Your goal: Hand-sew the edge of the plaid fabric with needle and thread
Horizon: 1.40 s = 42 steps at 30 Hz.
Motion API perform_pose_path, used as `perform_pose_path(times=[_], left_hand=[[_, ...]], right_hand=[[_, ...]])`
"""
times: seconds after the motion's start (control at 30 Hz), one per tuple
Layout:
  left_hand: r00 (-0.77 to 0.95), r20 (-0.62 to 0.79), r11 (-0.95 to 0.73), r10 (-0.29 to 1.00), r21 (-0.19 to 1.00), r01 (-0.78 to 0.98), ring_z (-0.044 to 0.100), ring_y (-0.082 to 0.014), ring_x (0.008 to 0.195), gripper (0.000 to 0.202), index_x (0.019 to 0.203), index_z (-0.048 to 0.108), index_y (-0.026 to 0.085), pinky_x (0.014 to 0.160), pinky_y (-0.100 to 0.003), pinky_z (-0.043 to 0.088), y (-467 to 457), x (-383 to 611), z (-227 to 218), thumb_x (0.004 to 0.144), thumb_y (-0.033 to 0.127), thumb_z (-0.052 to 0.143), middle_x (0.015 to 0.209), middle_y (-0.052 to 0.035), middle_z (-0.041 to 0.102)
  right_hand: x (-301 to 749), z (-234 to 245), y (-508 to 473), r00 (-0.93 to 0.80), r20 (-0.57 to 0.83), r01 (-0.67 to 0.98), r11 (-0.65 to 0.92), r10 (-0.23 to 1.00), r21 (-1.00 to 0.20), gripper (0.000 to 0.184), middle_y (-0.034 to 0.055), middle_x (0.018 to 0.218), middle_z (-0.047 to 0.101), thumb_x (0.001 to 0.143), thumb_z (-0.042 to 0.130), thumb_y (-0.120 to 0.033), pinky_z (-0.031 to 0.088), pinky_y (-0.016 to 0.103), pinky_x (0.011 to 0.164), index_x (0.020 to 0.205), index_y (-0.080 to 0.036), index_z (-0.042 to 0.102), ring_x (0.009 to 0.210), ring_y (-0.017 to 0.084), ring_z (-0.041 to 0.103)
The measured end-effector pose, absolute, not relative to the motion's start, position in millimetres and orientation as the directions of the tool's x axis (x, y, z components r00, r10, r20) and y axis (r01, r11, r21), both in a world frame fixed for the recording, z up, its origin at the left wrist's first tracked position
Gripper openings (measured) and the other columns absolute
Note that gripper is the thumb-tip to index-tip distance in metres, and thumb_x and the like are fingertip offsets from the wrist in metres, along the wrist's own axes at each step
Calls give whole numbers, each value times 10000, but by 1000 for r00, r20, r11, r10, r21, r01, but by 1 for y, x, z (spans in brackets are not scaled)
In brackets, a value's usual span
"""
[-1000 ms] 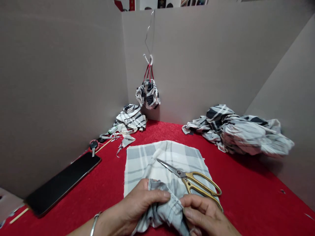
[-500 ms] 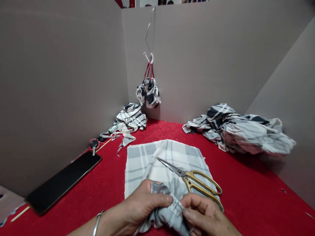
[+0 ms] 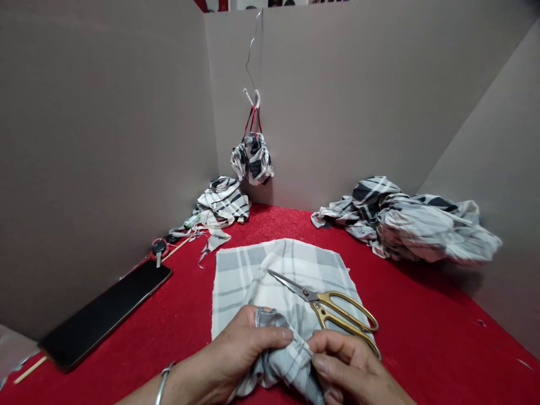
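Note:
Near the bottom middle, my left hand (image 3: 248, 343) grips a bunched part of the grey-and-white checked cloth (image 3: 287, 363), thumb pressed on top. A silver bangle (image 3: 163, 382) circles that wrist. My right hand (image 3: 348, 363) pinches the cloth's folded edge between thumb and forefinger; whether a needle or thread is in the pinch is too small to tell. Beyond my hands a flat checked cloth piece (image 3: 240, 275) lies on the red table cover (image 3: 422, 326). Gold-handled scissors (image 3: 324, 304) rest on it, blades slightly apart and pointing to the upper left.
A black phone (image 3: 105, 315) lies at left, with a key (image 3: 159, 251) at its far end and a thin wooden stick (image 3: 31, 370) beneath. Checked fabric heaps sit at back left (image 3: 223, 199) and right (image 3: 417, 225). A checked drawstring pouch (image 3: 253, 157) hangs from a hook. Grey panels enclose the table.
The whole view has shifted slightly to the left. Both hands keep hold of the bunched cloth in almost the same pose, and the scissors lie where they were.

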<state>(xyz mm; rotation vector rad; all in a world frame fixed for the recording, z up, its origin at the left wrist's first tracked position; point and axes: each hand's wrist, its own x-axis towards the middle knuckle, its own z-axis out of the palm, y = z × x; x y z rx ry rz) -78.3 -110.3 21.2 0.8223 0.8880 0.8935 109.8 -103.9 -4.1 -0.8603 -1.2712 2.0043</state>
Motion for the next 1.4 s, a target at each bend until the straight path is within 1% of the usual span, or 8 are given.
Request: perform_pose_path(times=[0.4, 0.8, 0.97, 1.07, 1.17, 1.23, 1.3, 1.4], left_hand=[[322, -271, 355, 907, 903, -241, 362, -68, 366, 190, 585, 518, 142, 346, -181, 323, -112, -77, 22, 661, 279, 626, 457, 35, 444], [247, -233, 273, 941, 952, -138, 361, -67, 393, 187, 635, 522, 155, 376, -182, 318, -111, -80, 19, 665, 290, 648, 466, 67, 415], [233, -20, -15, 972, 989, 147, 456, -95, 520, 124, 642, 604, 136, 489, -197, 353, -112, -84, 18, 723, 230, 607, 569, 23, 493], [268, 172, -262, 948, 900, 347, 522, -123, 611, 127, 668, 660, 133, 568, -212, 366, -114, -83, 20, 751, 188, 580, 641, -22, 566], [305, 253, -362, 918, 850, 383, 535, -132, 623, 140, 699, 666, 139, 585, -222, 363, -117, -80, 21, 771, 202, 564, 656, -36, 584], [247, 168, -243, 954, 918, 314, 501, -121, 586, 151, 661, 622, 143, 558, -218, 356, -117, -77, 20, 767, 242, 581, 615, -11, 542], [178, -2, -22, 984, 991, 134, 430, -96, 512, 176, 650, 549, 156, 491, -203, 330, -117, -76, 17, 746, 290, 611, 552, 34, 462], [204, -159, 188, 966, 973, -136, 367, -73, 474, 211, 719, 523, 157, 443, -182, 299, -114, -75, 14, 700, 319, 657, 540, 61, 428]], right_hand=[[110, -6, -106, -596, -213, -141, -362, 774, -922, 349, -73, 473, 419, 731, 682, -453, 242, 129, 344, 803, -114, 634, 354, 29, 381], [109, -3, -106, -577, -235, -74, -336, 782, -939, 355, -83, 477, 403, 749, 650, -471, 223, 135, 343, 806, -125, 594, 347, 24, 330], [110, -4, -107, -567, -226, 61, -234, 792, -970, 434, -80, 514, 394, 772, 586, -554, 202, 147, 340, 871, -133, 558, 356, 30, 310], [109, -11, -109, -544, -183, 134, -131, 819, -982, 436, -70, 542, 376, 813, 515, -573, 220, 159, 350, 839, -140, 558, 383, 43, 300], [108, -17, -110, -501, -143, 166, -67, 853, -984, 445, -74, 520, 345, 824, 479, -590, 211, 170, 352, 793, -150, 534, 389, 54, 294], [106, -16, -110, -491, -118, 155, -46, 863, -987, 442, -78, 509, 335, 825, 470, -596, 204, 176, 353, 783, -160, 521, 382, 56, 279], [105, -11, -110, -490, -95, 148, -25, 866, -989, 441, -72, 515, 343, 821, 471, -600, 211, 181, 361, 782, -165, 529, 392, 62, 279], [106, 0, -111, -484, -105, 188, -13, 869, -982, 452, -45, 559, 387, 802, 488, -610, 246, 185, 378, 780, -166, 571, 433, 80, 319]])
